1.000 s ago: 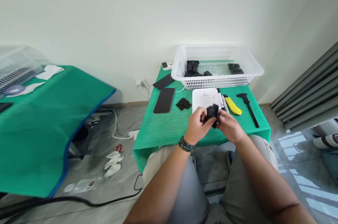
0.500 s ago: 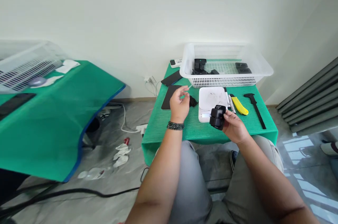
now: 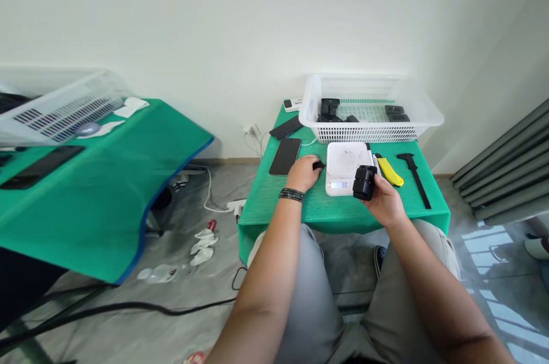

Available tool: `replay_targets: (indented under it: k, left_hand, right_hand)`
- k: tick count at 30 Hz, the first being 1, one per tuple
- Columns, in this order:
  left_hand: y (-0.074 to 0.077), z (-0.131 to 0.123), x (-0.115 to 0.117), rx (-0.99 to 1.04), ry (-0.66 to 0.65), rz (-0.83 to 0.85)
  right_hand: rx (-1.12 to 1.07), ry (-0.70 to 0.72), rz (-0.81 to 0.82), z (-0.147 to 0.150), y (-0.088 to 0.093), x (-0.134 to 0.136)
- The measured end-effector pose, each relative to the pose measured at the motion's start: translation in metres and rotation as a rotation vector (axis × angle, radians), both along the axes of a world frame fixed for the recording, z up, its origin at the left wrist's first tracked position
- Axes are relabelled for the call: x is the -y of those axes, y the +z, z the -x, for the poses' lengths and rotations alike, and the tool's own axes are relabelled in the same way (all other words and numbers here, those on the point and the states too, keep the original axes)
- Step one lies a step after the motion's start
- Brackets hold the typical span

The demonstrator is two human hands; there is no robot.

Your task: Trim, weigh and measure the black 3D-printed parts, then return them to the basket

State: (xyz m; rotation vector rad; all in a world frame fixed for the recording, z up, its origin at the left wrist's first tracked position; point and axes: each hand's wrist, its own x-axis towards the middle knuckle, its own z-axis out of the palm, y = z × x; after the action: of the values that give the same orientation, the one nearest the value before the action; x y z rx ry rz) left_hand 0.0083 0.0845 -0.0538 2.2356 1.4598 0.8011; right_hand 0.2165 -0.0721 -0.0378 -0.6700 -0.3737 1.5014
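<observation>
My right hand (image 3: 385, 201) grips a black, blocky part with rounded lobes (image 3: 364, 182), held up in front of the lower right corner of a white digital scale (image 3: 345, 159). The scale's display appears to read zero. Just left of the scale, my left hand (image 3: 303, 173) rests on the table with its fingers closed over a small crumpled black cloth (image 3: 318, 164). Most of that cloth is hidden beneath the fingers. A dark phone (image 3: 285, 156) lies flat beside my left hand.
Behind the scale stands a white plastic basket (image 3: 360, 134) with several black parts inside. A yellow utility knife (image 3: 390, 172) and a black caliper (image 3: 415, 178) lie to the right. Another green-covered table (image 3: 107, 210) stands at the left, and a black cable (image 3: 141, 308) crosses the floor.
My left hand has come down from above the table onto the black cloth, its fingers closing over it. My right hand still holds the black part, now shifted slightly right and up.
</observation>
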Motion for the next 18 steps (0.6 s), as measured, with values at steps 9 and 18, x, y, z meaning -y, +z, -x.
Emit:
replay_targets:
  k: [9, 18]
  left_hand:
    - [0.023, -0.011, 0.031, 0.366, 0.220, -0.213]
    - [0.036, -0.075, 0.147, 0.584, -0.189, -0.081]
  right_hand:
    - [0.003, -0.114, 0.018, -0.002, 0.000, -0.002]
    - [-0.003, -0.198, 0.078, 0.012, 0.001, -0.003]
